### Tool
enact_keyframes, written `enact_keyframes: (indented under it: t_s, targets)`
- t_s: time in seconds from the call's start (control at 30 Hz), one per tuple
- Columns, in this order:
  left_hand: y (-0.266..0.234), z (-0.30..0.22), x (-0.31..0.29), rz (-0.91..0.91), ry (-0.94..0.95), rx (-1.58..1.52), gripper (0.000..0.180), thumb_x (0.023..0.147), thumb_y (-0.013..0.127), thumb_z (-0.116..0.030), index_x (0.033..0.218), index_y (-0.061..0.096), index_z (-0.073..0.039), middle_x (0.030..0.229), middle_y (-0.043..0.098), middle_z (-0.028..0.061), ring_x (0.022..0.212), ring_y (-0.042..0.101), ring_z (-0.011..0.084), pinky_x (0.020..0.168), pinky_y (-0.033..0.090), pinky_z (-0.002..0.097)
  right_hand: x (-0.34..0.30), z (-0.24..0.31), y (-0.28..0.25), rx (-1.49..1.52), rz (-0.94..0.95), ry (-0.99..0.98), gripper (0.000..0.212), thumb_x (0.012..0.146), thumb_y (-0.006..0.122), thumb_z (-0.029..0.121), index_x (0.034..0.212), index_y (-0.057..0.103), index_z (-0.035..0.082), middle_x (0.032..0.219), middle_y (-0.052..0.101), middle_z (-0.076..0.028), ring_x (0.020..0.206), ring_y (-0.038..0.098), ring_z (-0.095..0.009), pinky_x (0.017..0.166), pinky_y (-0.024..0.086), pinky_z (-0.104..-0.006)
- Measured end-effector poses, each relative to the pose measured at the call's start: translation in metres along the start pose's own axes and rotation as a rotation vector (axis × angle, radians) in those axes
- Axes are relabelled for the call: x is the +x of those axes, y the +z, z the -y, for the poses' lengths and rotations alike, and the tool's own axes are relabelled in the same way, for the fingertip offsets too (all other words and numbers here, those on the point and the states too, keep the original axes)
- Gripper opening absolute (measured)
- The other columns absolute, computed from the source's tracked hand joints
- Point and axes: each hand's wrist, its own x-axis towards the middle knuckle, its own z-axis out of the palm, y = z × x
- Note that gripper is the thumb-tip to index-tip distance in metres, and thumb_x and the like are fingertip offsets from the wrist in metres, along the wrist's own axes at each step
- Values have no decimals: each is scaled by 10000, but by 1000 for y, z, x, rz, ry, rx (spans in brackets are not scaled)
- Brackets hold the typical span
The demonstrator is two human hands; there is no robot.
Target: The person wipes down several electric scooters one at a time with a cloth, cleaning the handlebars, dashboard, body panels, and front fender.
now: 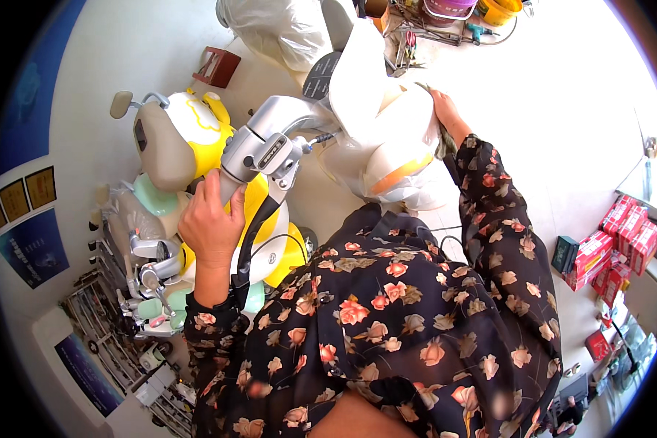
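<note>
My left hand (213, 219) is closed around the grey cylindrical end of a silver jointed arm (270, 120). A black tube hangs down from that arm past my wrist. The arm joins a white dental unit (387, 124) with an orange stripe, partly wrapped in clear plastic. At its far right side my right hand (449, 113) grips a grey-green cloth (445, 142) against the unit's edge. Some of those fingertips are hidden behind the edge. A dark control panel with several buttons (321, 75) shows left of the white body.
To the left stands a yellow and white dental chair (212, 124) with a beige back. A plastic-covered seat (285, 33) is ahead. Tools (409, 47), a purple bucket (449, 9) and a yellow bucket (498, 10) sit on the floor. Red boxes (591, 255) are stacked at right.
</note>
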Motion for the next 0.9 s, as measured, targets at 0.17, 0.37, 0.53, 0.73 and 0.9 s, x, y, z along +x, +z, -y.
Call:
enact_keyframes:
  t_s: [0.17, 0.37, 0.53, 0.73, 0.9]
  targets:
    - [2, 5, -2, 5, -14, 15, 431, 888, 660, -417, 1177, 590, -105, 912, 646, 88, 749, 657, 332, 605, 509, 425, -35, -48, 13, -118, -256, 47, 607, 1013, 279, 487, 1341, 577, 73, 1251, 625, -252, 1204, 552, -431, 1051, 400, -439]
    - [2, 6, -4, 1, -30, 22, 446, 892, 655, -429, 1188, 594, -100, 924, 651, 91, 759, 657, 337, 611, 509, 430, -127, 18, 21, 204, -229, -280, 389, 1020, 495, 188, 1393, 567, 106, 1342, 607, -206, 1308, 528, -327, 1092, 384, -364]
    - [1, 3, -1, 2, -19, 26, 447, 897, 656, -429, 1183, 601, -90, 934, 666, 112, 789, 667, 350, 629, 517, 439, -128, 58, 11, -46, 59, -627, 443, 1060, 415, 298, 1472, 489, 152, 1531, 423, -158, 1492, 196, -340, 1193, 193, -424]
    - [4, 5, 0, 19, -43, 36, 446, 896, 660, -424, 1183, 607, -87, 970, 689, 129, 818, 678, 363, 641, 525, 448, -83, 0, 39, -157, -291, -464, 489, 1062, 322, 327, 1525, 381, 178, 1532, 384, -178, 1458, 229, -402, 1204, 180, -442]
    - [9, 12, 1, 16, -51, 49, 443, 892, 669, -413, 1195, 609, -95, 975, 692, 130, 831, 677, 366, 655, 526, 453, -76, -90, 66, 44, -489, -115, 487, 1055, 319, 314, 1485, 425, 112, 1476, 445, -231, 1397, 345, -415, 1175, 253, -455]
